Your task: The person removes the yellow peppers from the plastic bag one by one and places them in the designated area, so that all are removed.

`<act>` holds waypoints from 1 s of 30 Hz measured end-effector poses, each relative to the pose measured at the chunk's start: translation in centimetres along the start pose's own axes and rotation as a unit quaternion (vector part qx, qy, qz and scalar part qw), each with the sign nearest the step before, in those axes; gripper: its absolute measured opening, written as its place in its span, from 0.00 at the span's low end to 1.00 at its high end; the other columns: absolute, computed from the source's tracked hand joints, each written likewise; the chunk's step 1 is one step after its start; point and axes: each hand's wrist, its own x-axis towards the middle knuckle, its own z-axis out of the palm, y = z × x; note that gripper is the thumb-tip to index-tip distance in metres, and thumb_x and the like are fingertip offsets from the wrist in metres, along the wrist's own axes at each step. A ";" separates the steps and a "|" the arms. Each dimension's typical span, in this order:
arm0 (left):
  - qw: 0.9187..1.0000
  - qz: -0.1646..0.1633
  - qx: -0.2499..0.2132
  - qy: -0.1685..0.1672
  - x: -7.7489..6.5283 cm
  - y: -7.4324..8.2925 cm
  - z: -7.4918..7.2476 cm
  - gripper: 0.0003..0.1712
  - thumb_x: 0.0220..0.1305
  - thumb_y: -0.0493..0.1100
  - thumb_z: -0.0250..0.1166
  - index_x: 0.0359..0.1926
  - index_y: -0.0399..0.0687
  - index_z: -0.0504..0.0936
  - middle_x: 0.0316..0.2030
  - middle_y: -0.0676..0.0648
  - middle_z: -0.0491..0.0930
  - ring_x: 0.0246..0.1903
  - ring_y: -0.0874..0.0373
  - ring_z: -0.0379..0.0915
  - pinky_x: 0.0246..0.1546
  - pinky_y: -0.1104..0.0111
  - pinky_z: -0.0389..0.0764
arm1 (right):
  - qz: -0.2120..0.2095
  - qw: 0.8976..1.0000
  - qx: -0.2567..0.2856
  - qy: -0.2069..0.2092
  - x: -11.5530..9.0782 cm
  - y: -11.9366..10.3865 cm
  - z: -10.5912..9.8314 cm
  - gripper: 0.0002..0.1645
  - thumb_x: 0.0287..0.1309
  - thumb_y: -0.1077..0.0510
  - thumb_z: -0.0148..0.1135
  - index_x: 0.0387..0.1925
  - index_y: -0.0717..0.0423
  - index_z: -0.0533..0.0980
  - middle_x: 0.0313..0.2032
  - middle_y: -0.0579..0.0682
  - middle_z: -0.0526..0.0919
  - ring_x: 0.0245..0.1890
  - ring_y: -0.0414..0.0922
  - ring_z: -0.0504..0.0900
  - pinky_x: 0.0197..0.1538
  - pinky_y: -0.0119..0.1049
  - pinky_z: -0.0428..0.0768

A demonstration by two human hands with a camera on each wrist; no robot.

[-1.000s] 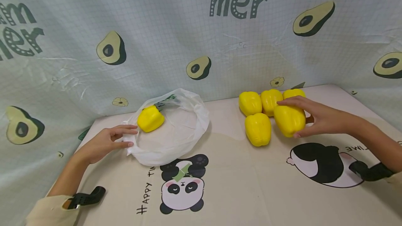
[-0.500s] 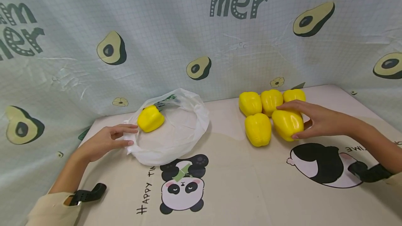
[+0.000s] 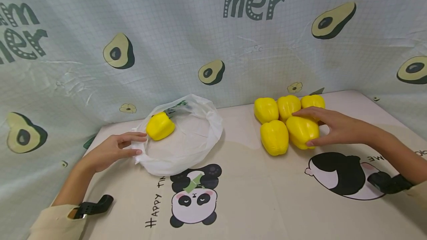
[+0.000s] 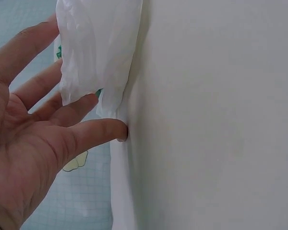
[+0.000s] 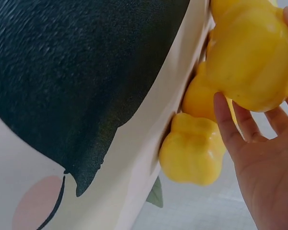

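Note:
In the head view my right hand (image 3: 337, 126) holds a yellow bell pepper (image 3: 302, 132), fingers over its top and thumb at its near lower side. The right wrist view has that bell pepper (image 5: 252, 57) large, between thumb and fingers. Just left of it stands another bell pepper (image 3: 274, 137), with three more in a row behind. My left hand (image 3: 113, 152) is at the left rim of a white plastic bag (image 3: 173, 166), fingers loosely bent. In the left wrist view the fingers lie behind the plastic (image 4: 98, 43), thumb apart from it. One bell pepper (image 3: 160, 126) lies inside the opened bag.
A pale table cover (image 3: 247, 195) printed with pandas lies under everything. Behind the table hangs a light cloth (image 3: 166, 29) with avocado prints. Black wrist straps (image 3: 95, 207) sit on both forearms.
The right hand has moved the bell pepper slightly left and down, close against the front one beside it. The left hand and the bag stay nearly still.

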 end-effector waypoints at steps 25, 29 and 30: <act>1.000 -0.010 0.002 -0.007 -0.1 0.0 -0.1 0.30 0.64 0.50 0.71 0.63 0.42 0.80 0.70 0.41 0.70 0.76 0.38 0.48 0.52 0.94 0.59 | 0.015 0.999 -0.034 0.007 0.3 0.5 0.4 0.51 0.47 0.39 0.80 0.69 0.51 0.70 0.65 0.59 0.74 0.62 0.59 0.74 0.59 0.65 0.76; 1.000 -0.009 0.001 -0.007 -0.1 0.0 -0.1 0.30 0.64 0.50 0.71 0.63 0.42 0.80 0.70 0.41 0.70 0.75 0.38 0.48 0.52 0.94 0.59 | 0.019 0.999 -0.032 0.007 0.3 0.5 0.4 0.52 0.47 0.39 0.80 0.70 0.51 0.69 0.65 0.58 0.74 0.60 0.58 0.75 0.57 0.63 0.78; 1.000 -0.008 0.000 -0.007 -0.1 0.0 -0.1 0.30 0.64 0.50 0.72 0.63 0.41 0.80 0.70 0.41 0.70 0.75 0.38 0.48 0.52 0.94 0.59 | 0.019 0.999 -0.029 0.008 0.3 0.5 0.4 0.52 0.47 0.39 0.80 0.70 0.51 0.69 0.65 0.58 0.73 0.60 0.58 0.75 0.57 0.63 0.78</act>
